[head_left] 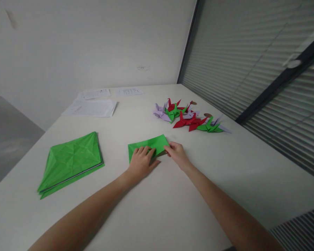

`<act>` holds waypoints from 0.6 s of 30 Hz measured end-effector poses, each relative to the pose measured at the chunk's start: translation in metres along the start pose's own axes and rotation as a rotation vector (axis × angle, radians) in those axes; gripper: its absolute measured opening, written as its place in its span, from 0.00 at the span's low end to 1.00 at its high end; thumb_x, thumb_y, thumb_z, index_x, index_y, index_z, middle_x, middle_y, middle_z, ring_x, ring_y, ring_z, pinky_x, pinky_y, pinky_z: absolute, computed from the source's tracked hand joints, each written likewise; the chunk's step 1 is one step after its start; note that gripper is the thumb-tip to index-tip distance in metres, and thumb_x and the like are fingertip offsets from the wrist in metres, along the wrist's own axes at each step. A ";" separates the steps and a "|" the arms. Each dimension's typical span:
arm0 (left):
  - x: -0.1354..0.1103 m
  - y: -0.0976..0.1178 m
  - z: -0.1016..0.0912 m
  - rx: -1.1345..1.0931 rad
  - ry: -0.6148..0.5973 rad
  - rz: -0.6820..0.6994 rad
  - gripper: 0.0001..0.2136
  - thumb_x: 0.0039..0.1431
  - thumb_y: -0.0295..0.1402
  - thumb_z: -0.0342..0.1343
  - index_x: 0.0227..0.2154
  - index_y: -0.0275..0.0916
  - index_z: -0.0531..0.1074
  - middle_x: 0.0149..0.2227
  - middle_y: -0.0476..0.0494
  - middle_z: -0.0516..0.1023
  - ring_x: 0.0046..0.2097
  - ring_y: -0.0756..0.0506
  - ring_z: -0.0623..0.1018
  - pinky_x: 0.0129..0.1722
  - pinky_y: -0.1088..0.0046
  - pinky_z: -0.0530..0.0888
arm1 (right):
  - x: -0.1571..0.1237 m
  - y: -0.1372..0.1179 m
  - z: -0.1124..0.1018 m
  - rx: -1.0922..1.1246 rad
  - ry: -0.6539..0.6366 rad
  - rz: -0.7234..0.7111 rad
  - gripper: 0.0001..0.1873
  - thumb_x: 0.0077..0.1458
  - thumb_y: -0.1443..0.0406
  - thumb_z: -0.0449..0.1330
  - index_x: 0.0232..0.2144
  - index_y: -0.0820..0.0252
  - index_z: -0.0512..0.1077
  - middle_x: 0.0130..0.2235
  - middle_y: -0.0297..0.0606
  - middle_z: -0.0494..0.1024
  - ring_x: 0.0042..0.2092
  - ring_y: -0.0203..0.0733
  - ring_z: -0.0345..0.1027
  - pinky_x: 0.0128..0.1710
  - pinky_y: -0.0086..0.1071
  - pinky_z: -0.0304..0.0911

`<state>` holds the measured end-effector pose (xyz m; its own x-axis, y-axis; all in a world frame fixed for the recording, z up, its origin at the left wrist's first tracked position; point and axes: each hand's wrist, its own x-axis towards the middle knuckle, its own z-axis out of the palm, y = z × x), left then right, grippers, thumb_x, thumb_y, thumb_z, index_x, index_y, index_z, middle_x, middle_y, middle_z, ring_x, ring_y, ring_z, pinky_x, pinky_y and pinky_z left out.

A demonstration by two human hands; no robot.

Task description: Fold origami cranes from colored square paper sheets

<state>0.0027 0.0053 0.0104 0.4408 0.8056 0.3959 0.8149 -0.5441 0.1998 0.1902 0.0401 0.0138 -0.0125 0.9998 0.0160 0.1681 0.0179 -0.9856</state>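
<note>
We judge the sheet [148, 142] light, thin and easily creased, best pinched at an edge or corner and pressed flat. It lies on the tabletop [157, 209], partly beneath our left hand [140, 162], which rests across it, thumb spread, gripping nothing; our right hand [177, 153] pinches its right end between thumb and fingers.

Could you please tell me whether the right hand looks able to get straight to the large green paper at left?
Probably not directly: the right hand is pinching the small green paper, and the left hand lies in the way to the large green paper.
</note>
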 end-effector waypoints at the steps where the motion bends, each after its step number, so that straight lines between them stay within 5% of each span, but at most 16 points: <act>1: 0.000 0.000 0.000 0.039 -0.006 -0.011 0.21 0.61 0.45 0.54 0.53 0.38 0.69 0.46 0.36 0.74 0.47 0.36 0.73 0.46 0.55 0.71 | -0.001 -0.002 0.000 -0.024 -0.033 -0.065 0.15 0.45 0.55 0.62 0.18 0.58 0.66 0.21 0.30 0.65 0.24 0.34 0.59 0.23 0.29 0.55; 6: 0.001 -0.012 0.001 0.048 -0.008 -0.079 0.15 0.66 0.33 0.47 0.51 0.36 0.71 0.44 0.36 0.76 0.45 0.38 0.75 0.46 0.57 0.73 | -0.001 -0.002 -0.009 -0.140 -0.200 -0.392 0.13 0.45 0.59 0.66 0.35 0.56 0.75 0.44 0.39 0.70 0.41 0.40 0.68 0.39 0.34 0.66; 9: 0.003 -0.020 0.002 -0.140 0.010 0.007 0.17 0.68 0.32 0.43 0.55 0.38 0.69 0.52 0.37 0.75 0.51 0.40 0.75 0.53 0.56 0.73 | 0.008 0.006 -0.024 -0.155 -0.035 -0.405 0.33 0.46 0.61 0.67 0.55 0.48 0.65 0.51 0.42 0.64 0.43 0.41 0.68 0.41 0.38 0.67; 11: 0.004 -0.022 0.001 -0.268 -0.010 0.125 0.18 0.69 0.32 0.43 0.59 0.40 0.65 0.58 0.38 0.71 0.58 0.41 0.71 0.60 0.54 0.68 | 0.013 0.008 -0.036 -0.210 -0.059 -0.412 0.45 0.44 0.62 0.69 0.62 0.44 0.57 0.56 0.44 0.61 0.48 0.45 0.67 0.45 0.41 0.67; 18: 0.001 -0.023 -0.004 -0.488 -0.115 0.282 0.19 0.69 0.32 0.41 0.61 0.41 0.63 0.63 0.39 0.66 0.65 0.43 0.63 0.65 0.53 0.60 | 0.016 -0.006 -0.062 -0.417 -0.505 -0.545 0.22 0.53 0.59 0.65 0.51 0.47 0.74 0.60 0.42 0.66 0.63 0.51 0.56 0.61 0.50 0.55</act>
<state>-0.0168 0.0178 0.0103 0.6764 0.6192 0.3988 0.4041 -0.7647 0.5019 0.2498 0.0563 0.0300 -0.6186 0.7279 0.2958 0.3592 0.5969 -0.7174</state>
